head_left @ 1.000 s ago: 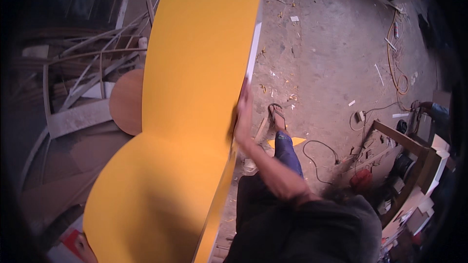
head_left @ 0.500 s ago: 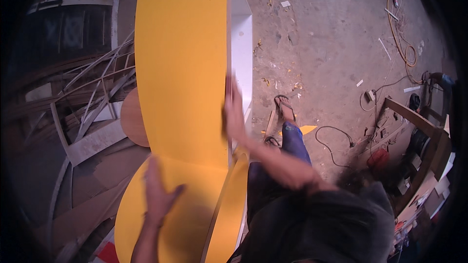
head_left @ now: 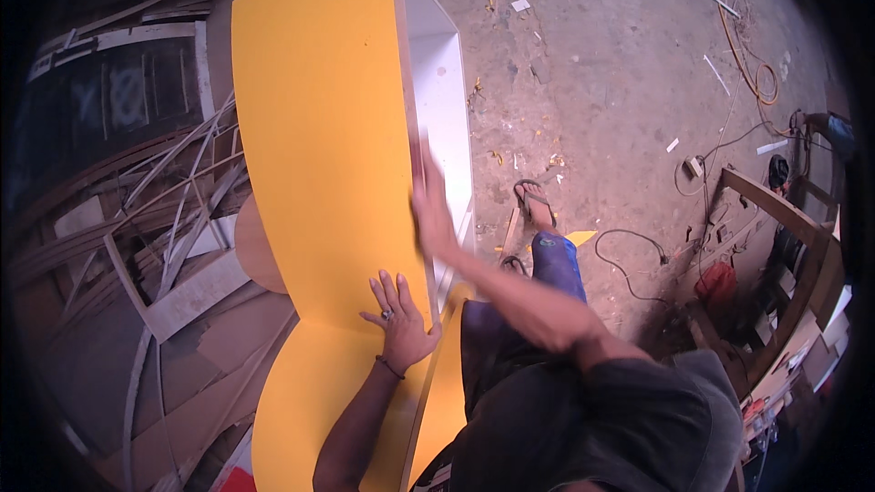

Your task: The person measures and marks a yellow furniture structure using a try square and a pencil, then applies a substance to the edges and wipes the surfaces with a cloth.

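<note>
A long yellow sheet (head_left: 319,118) covers the top of a box-like cabinet whose white inside (head_left: 436,73) shows along its right side. Toward me the yellow surface bends at a crease and goes on in a rounded lower part (head_left: 319,392). My left hand (head_left: 404,323), with a ring and a dark wrist cord, lies flat near the crease, fingers spread. Along the right edge of the sheet rests my right hand (head_left: 433,219), its fingers stretched out along that edge and slightly blurred. No tool is visible in either hand.
Wooden strips and frames (head_left: 173,301) are piled at the left. On the concrete floor (head_left: 602,82) lie scraps, a black cable (head_left: 629,232) and an orange hose (head_left: 752,73). A wooden frame (head_left: 775,210) with a red item (head_left: 715,282) stands at the right. My sandalled foot (head_left: 538,205) is beside the cabinet.
My left hand has moved right and away from me, from over the rounded part to the sheet's right edge near the crease. My right hand stays along the edge. The view has shifted slightly.
</note>
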Demonstrator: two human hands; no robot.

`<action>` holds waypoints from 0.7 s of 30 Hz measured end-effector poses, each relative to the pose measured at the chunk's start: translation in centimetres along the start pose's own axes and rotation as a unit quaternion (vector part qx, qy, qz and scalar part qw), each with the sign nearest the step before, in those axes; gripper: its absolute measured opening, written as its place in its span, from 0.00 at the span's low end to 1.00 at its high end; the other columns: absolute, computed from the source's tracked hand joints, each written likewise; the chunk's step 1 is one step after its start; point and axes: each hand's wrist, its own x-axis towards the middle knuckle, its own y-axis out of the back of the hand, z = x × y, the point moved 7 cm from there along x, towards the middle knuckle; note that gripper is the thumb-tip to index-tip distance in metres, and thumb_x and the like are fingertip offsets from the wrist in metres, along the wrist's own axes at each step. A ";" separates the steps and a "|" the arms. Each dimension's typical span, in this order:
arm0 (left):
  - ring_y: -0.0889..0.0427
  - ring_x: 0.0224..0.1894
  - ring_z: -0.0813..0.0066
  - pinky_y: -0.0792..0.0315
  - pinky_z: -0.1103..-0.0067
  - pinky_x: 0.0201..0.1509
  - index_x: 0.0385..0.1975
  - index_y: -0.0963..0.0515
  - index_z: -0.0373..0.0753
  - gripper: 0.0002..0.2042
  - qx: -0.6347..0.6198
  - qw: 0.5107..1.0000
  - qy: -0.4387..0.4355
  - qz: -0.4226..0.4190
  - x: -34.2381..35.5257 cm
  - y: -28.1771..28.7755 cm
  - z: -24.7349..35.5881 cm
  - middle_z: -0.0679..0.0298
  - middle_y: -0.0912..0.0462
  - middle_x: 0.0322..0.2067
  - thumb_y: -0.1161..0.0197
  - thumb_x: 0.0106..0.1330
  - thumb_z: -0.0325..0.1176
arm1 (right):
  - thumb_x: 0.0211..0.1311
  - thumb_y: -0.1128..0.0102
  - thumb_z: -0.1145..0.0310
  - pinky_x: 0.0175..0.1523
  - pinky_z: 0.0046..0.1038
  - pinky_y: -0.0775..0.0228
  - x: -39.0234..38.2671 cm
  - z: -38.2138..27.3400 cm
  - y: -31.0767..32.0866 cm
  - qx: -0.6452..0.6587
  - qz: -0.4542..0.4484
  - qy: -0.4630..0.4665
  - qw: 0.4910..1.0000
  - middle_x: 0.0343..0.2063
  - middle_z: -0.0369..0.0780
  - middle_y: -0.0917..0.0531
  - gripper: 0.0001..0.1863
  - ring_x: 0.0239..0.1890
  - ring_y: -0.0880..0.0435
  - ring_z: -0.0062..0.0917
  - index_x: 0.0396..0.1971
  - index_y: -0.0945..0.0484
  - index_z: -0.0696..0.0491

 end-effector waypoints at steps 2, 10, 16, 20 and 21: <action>0.80 0.77 0.27 0.65 0.16 0.55 0.75 0.67 0.27 0.58 0.005 1.000 -0.007 0.011 -0.1 0.1 0.1 0.36 0.76 0.76 0.30 0.56 0.46 | 0.81 0.71 0.43 0.80 0.40 0.57 10.8 -3.4 1.8 0.007 0.038 0.088 0.995 0.75 0.53 0.43 0.40 0.78 0.49 0.43 0.78 0.55 0.57; 0.82 0.77 0.28 0.67 0.18 0.56 0.76 0.70 0.30 0.61 0.000 0.999 -0.014 -0.036 0.2 0.2 0.1 0.36 0.78 0.76 0.30 0.55 0.49 | 0.81 0.70 0.44 0.82 0.38 0.66 2.7 0.4 0.8 -0.015 0.026 0.121 0.992 0.79 0.49 0.49 0.40 0.81 0.53 0.41 0.78 0.55 0.60; 0.81 0.77 0.27 0.66 0.17 0.56 0.76 0.71 0.30 0.64 0.022 1.000 -0.013 -0.002 0.2 0.5 0.3 0.36 0.78 0.76 0.28 0.52 0.49 | 0.81 0.73 0.46 0.82 0.38 0.66 -0.1 4.6 0.2 0.003 0.029 0.053 0.998 0.80 0.47 0.54 0.39 0.81 0.57 0.40 0.79 0.57 0.59; 0.81 0.76 0.26 0.66 0.17 0.56 0.76 0.71 0.29 0.65 0.005 1.000 -0.019 -0.019 -0.3 0.0 0.1 0.35 0.79 0.76 0.26 0.50 0.47 | 0.82 0.70 0.49 0.80 0.40 0.57 16.9 -2.3 2.2 0.062 0.052 0.205 0.975 0.78 0.50 0.49 0.35 0.78 0.50 0.47 0.79 0.54 0.54; 0.81 0.76 0.26 0.66 0.17 0.56 0.76 0.71 0.29 0.65 0.017 0.999 -0.032 -0.003 -0.3 0.2 0.3 0.35 0.79 0.76 0.25 0.50 0.46 | 0.82 0.70 0.49 0.80 0.40 0.57 18.0 -2.4 2.3 0.056 0.045 0.156 0.985 0.78 0.50 0.49 0.35 0.78 0.50 0.47 0.79 0.54 0.54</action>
